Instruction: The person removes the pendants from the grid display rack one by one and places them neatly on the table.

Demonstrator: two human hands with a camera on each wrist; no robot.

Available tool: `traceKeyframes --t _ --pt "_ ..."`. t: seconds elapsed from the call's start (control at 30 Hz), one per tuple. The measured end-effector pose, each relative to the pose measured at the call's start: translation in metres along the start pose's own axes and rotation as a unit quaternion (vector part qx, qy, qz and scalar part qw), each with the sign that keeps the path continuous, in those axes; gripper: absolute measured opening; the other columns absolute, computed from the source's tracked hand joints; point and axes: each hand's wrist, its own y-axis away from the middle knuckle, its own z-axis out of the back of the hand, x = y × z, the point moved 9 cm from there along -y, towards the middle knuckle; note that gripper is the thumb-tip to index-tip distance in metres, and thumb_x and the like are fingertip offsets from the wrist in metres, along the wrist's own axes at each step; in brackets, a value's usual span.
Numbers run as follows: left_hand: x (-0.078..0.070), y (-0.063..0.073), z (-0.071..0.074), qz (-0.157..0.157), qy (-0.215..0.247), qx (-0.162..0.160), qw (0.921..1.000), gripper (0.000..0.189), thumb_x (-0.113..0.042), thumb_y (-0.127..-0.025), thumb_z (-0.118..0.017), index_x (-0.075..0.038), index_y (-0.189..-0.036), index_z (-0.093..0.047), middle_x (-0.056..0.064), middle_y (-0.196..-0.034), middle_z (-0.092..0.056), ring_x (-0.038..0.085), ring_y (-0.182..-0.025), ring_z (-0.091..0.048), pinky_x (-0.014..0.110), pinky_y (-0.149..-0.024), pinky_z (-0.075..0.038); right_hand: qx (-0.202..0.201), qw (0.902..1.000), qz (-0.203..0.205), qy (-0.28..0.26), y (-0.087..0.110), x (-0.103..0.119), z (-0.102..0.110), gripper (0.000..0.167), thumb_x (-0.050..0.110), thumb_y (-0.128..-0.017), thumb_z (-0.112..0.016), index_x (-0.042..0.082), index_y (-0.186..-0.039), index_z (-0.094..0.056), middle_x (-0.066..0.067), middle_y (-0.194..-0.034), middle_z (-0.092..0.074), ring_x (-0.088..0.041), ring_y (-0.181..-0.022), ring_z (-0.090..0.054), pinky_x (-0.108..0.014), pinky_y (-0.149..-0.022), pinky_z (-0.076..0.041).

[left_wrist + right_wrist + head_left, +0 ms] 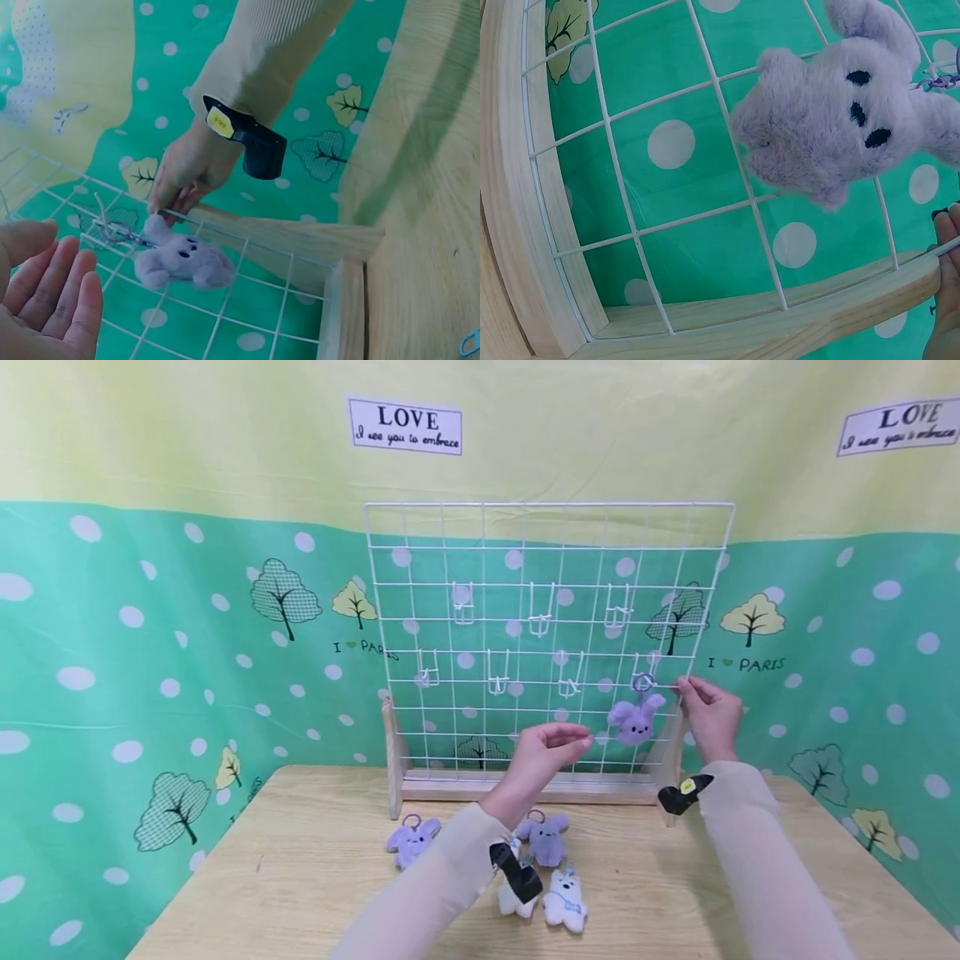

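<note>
A purple bunny plush keychain (634, 720) hangs by its ring from the lower right hook of a white wire grid rack (522, 710). At the grid's right side edge, just above the wooden post, my right hand (712, 714) pinches the wire between thumb and fingers. My left hand (543, 756) is held in front of the grid, left of the hanging plush, with nothing in its fingers. In the left wrist view, that hand (49, 292) shows loosely bent fingers beside the grid. The hanging plush (832, 112) fills much of the right wrist view.
Two more purple bunny plushes (547, 842) (412, 843) and several white bear plushes (566, 902) lie on the wooden table (300, 860). Several bare white hooks (540, 625) hang in two rows on the grid. Its wooden base (525, 789) stands before a patterned cloth (187, 652).
</note>
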Motion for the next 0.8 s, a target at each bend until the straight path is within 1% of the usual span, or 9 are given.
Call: traceKeyframes --t 0.1,0.2,0.3,0.4,0.47,0.53,0.6,0.67,0.8 --pt "-0.005 -0.007 -0.006 -0.011 0.009 0.0 0.9999 0.021 -0.015 -0.084 -0.071 -0.011 -0.105 -0.07 0.002 -0.099 -0.071 0.01 -0.09 -0.065 0.028 -0.084 -0.052 0.002 1.0 -0.002 -0.004 -0.001 -0.001 0.001 0.046 0.041 -0.088 -0.059 0.01 -0.123 -0.062 0.003 -0.111 -0.069 0.002 -0.093 -0.061 -0.012 -0.081 -0.048" --pt "-0.01 -0.014 -0.013 -0.034 0.015 0.004 0.9993 0.023 -0.012 -0.085 -0.07 -0.006 -0.106 -0.069 0.005 -0.1 -0.07 0.01 -0.09 -0.065 0.026 -0.083 -0.053 0.006 1.0 -0.006 -0.002 0.0 -0.002 0.001 0.047 0.042 -0.088 -0.059 0.011 -0.123 -0.062 0.004 -0.112 -0.068 0.003 -0.092 -0.061 -0.012 -0.081 -0.048" --pt "-0.013 -0.021 -0.02 -0.055 0.002 0.009 0.9984 0.025 -0.01 -0.084 -0.07 -0.003 -0.108 -0.067 0.01 -0.103 -0.069 0.01 -0.09 -0.065 0.024 -0.083 -0.052 0.009 0.9999 -0.008 0.0 0.001 -0.001 0.0 0.047 0.041 -0.088 -0.059 0.01 -0.123 -0.061 0.003 -0.112 -0.068 0.003 -0.092 -0.061 -0.013 -0.082 -0.048" --pt "-0.013 -0.028 -0.026 -0.064 -0.013 0.005 0.9979 0.027 -0.008 -0.084 -0.07 -0.002 -0.11 -0.066 0.012 -0.107 -0.069 0.01 -0.092 -0.065 0.025 -0.083 -0.052 0.011 0.9998 -0.014 -0.006 0.001 -0.001 -0.001 0.045 0.039 -0.089 -0.06 0.009 -0.123 -0.061 0.002 -0.113 -0.068 0.003 -0.092 -0.061 -0.014 -0.082 -0.048" --pt "-0.013 -0.032 -0.027 -0.065 -0.015 -0.009 0.9977 0.026 -0.007 -0.084 -0.07 -0.004 -0.109 -0.067 0.011 -0.106 -0.069 0.01 -0.092 -0.064 0.026 -0.084 -0.052 0.012 0.9998 -0.014 -0.009 0.001 -0.001 -0.001 0.044 0.037 -0.089 -0.06 0.008 -0.123 -0.061 0.002 -0.112 -0.068 0.003 -0.091 -0.061 -0.014 -0.082 -0.049" --pt "-0.014 -0.037 -0.027 -0.064 -0.017 -0.025 0.9975 0.023 -0.008 -0.085 -0.069 -0.007 -0.108 -0.068 0.007 -0.104 -0.07 0.009 -0.092 -0.064 0.027 -0.084 -0.052 0.011 0.9999 -0.007 -0.005 0.0 0.001 -0.001 0.044 0.038 -0.089 -0.06 0.008 -0.122 -0.062 0.003 -0.11 -0.069 0.003 -0.091 -0.061 -0.013 -0.081 -0.049" --pt "-0.016 -0.041 -0.028 -0.069 -0.023 -0.037 0.9966 0.021 -0.008 -0.085 -0.069 -0.008 -0.106 -0.069 0.004 -0.102 -0.07 0.008 -0.091 -0.063 0.027 -0.083 -0.052 0.007 1.0 0.001 -0.002 -0.001 0.001 -0.001 0.045 0.039 -0.089 -0.06 0.008 -0.121 -0.062 0.005 -0.108 -0.07 0.003 -0.09 -0.061 -0.012 -0.081 -0.049" --pt "-0.018 -0.045 -0.03 -0.074 -0.031 -0.049 0.9956 0.019 -0.009 -0.085 -0.069 -0.01 -0.104 -0.07 0.001 -0.098 -0.07 0.006 -0.089 -0.063 0.025 -0.082 -0.052 0.004 1.0 0.002 -0.003 -0.001 0.001 0.0 0.046 0.039 -0.088 -0.06 0.008 -0.121 -0.063 0.006 -0.106 -0.07 0.003 -0.089 -0.061 -0.011 -0.08 -0.048" --pt "-0.021 -0.052 -0.037 -0.091 -0.06 -0.066 0.9919 0.02 -0.008 -0.085 -0.069 -0.011 -0.105 -0.069 -0.002 -0.096 -0.07 0.006 -0.088 -0.063 0.02 -0.079 -0.051 0.002 0.9999 -0.01 -0.009 -0.001 -0.002 0.001 0.044 0.038 -0.088 -0.062 0.008 -0.12 -0.063 0.004 -0.106 -0.07 0.001 -0.089 -0.062 -0.012 -0.079 -0.049"
